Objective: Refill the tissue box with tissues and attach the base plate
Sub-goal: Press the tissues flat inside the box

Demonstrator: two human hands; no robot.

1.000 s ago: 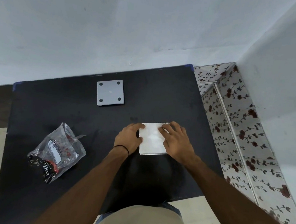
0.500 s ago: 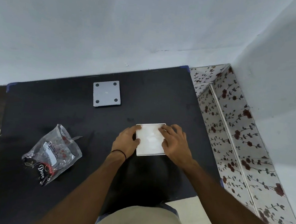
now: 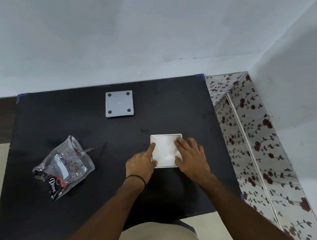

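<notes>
Base plate (image 3: 119, 103) behind box (image 3: 165, 150) (wrapper (image 3: 64, 166) left)

Open bench (image 3: 173, 106) behind and left of the work, walls on two sides

Both hands crowd the tissue box (image 3: 164, 148): the left hand (image 3: 141, 164) sits against its left edge and the right hand (image 3: 192, 159) spreads its fingers (image 3: 179, 143) over the top, leaving only the far side open to approach. Bare bench runs between the box and the base plate (image 3: 119, 103) further back, and across to the crumpled plastic wrapper (image 3: 64, 166) on the left. The back wall (image 3: 122, 42) closes off the far edge, while a gap separates the right edge from the side wall (image 3: 302, 92).
</notes>
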